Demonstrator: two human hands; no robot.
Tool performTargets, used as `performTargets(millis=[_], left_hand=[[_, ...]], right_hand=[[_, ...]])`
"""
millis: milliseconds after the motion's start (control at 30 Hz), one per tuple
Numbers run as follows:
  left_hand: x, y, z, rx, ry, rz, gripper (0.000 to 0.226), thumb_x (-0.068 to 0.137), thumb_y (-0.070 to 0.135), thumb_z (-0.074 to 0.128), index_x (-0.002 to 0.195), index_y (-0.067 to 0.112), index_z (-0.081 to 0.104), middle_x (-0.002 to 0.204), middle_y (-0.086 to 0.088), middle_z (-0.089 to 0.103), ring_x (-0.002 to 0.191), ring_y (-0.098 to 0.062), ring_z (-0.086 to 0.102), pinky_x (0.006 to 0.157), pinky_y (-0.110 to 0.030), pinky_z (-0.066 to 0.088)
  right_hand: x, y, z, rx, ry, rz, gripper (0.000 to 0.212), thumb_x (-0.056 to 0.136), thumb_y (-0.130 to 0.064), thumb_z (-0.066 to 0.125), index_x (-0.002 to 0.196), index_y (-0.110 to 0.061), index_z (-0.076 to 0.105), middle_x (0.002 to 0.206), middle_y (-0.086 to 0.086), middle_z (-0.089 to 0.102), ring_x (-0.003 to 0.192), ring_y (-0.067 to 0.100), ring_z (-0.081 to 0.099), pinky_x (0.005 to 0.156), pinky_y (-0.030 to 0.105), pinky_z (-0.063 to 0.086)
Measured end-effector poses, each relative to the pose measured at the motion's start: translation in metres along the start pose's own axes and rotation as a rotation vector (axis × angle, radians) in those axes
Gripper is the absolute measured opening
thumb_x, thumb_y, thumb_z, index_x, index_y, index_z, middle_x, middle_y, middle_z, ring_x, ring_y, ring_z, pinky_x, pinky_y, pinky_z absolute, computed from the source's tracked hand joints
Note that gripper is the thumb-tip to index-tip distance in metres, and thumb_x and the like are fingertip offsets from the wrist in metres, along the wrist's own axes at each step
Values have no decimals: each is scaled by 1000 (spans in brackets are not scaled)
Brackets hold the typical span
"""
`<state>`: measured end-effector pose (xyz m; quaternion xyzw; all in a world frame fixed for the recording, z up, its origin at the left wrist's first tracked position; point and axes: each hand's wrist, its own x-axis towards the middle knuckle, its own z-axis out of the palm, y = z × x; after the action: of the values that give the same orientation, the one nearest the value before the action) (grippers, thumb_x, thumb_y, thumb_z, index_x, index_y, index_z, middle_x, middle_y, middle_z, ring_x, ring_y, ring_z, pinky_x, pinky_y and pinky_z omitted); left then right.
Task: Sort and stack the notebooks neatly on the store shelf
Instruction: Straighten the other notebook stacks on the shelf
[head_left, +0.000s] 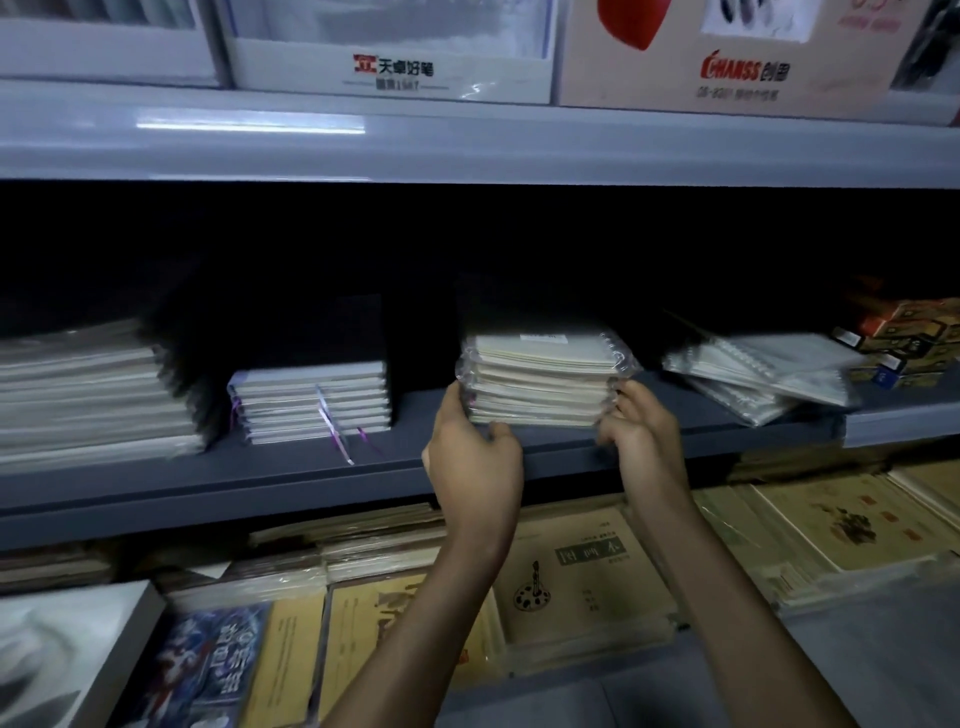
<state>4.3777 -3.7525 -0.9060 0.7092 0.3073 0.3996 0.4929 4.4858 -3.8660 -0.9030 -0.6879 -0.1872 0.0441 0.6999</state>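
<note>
Store shelf (311, 467), dim middle tier. Wrapped notebook stack (540, 379) sits near front edge, between both hands. Left hand (470, 447): fingers curled round left corner, gripping. Right hand (641, 426): fingers bent against right side, grip unclear. Risk: slick wrap lets upper notebooks slide, stack skews or drops off edge.

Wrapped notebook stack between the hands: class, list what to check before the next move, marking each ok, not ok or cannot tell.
1. Left hand holds the wrapped stack at its left side: ok.
2. Right hand holds its right corner: ok.
3. Stack resting flat on the shelf: cannot tell, base blurred.
4. Stack's layers flush: not ok, upper notebooks overhang right.
5. Clear of the ribbon-marked stack on its left: ok.
6. Spiral notebooks on its right tidy: not ok, tilted and fanned.
</note>
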Motion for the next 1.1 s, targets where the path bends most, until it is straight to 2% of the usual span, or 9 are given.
performTargets(millis=[100, 167, 300, 400, 533, 633, 767, 933, 1100], left_hand=[[-1, 1, 3, 39, 48, 1, 54, 90, 21, 54, 145, 26, 53, 127, 8, 68, 108, -21, 66, 94, -49, 57], [-3, 3, 2, 70, 70, -28, 55, 91, 22, 55, 146, 23, 52, 133, 5, 64, 119, -29, 62, 98, -53, 54], [-8, -1, -5, 104, 104, -10, 52, 94, 22, 59, 146, 21, 52, 134, 2, 61, 119, -31, 60, 98, -54, 52], [-10, -6, -13, 105, 114, -21, 56, 94, 20, 61, 149, 23, 50, 135, 4, 61, 118, -27, 60, 98, -51, 53], [-6, -4, -17, 125, 133, -48, 57, 94, 21, 64, 149, 24, 49, 137, 5, 62, 121, -27, 59, 94, -42, 51], [-4, -3, -17, 90, 136, -86, 58, 94, 21, 66, 149, 21, 50, 138, 3, 61, 125, -27, 56, 92, -33, 43], [-8, -2, -17, 73, 132, -78, 59, 92, 19, 66, 149, 21, 50, 139, 3, 60, 128, -26, 55, 99, -35, 44], [-1, -4, -26, 76, 80, -79, 54, 95, 26, 66, 147, 22, 51, 137, 4, 62, 126, -26, 57, 101, -35, 45], [-2, -1, -35, 139, 82, 55, 60, 100, 39, 65, 153, 21, 44, 145, 3, 58, 129, -18, 56, 118, -50, 37]], right_hand=[[5, 1, 9, 38, -37, -11, 58, 68, 7, 49, 126, 2, 56, 85, 4, 49, 76, 13, 41, 52, 14, 29], [7, 2, 14, 43, -34, -8, 49, 78, 18, 43, 122, 2, 58, 88, 8, 48, 71, 11, 38, 49, 11, 29], [12, 1, 22, 7, -64, -25, 40, 69, 5, 45, 94, -19, 63, 78, -4, 49, 67, 9, 42, 51, 12, 30], [15, 3, 26, -25, -75, -28, 43, 73, 9, 46, 94, -25, 63, 78, -4, 51, 72, 13, 45, 59, 21, 32], [10, 0, 23, -53, -139, -61, 37, 66, -7, 47, 98, -17, 63, 78, -4, 53, 72, 10, 47, 64, 22, 35], [11, -2, 24, -70, -116, -32, 35, 65, -9, 47, 93, -24, 62, 76, -9, 56, 72, 12, 48, 68, 29, 35], [7, 0, 30, -127, -69, -42, 38, 72, -7, 48, 101, -25, 63, 89, 4, 65, 78, 13, 55, 73, 31, 39], [-1, -1, 29, -187, -72, -38, 38, 85, 8, 50, 96, -27, 58, 73, -26, 62, 70, 1, 56, 72, 23, 40], [-5, -4, 28, -147, -89, -26, 44, 92, -1, 58, 132, -20, 58, 113, -12, 67, 108, 6, 64, 89, 21, 46]])
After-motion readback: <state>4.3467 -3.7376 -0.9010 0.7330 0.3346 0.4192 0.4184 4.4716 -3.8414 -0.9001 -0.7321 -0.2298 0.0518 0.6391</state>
